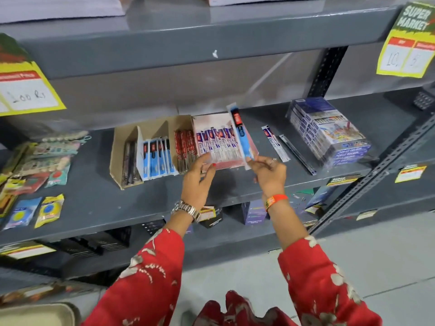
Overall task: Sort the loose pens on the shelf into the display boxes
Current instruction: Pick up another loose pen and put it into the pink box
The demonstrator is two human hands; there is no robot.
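My right hand [268, 171] pinches the lower end of a blue-packaged pen [240, 132], held upright over the pink display box [220, 120]. That box holds a row of white-and-purple packaged pens [216, 143]. My left hand [197, 177] hovers at the box's front edge with fingers spread, touching the pen packets. To the left stands a brown cardboard display box [122, 147] with black pens, blue-packaged pens [156, 158] and red pens [186, 147] in its sections. Loose on the shelf to the right lie a white-and-purple pen [275, 143] and a dark pen [297, 154].
The grey metal shelf [98, 203] carries wrapped colour-pencil boxes [329, 132] at right and small packeted goods [35, 165] at left. Yellow price signs [26, 90] hang from the shelf above. A slotted upright post [376, 172] slants at right.
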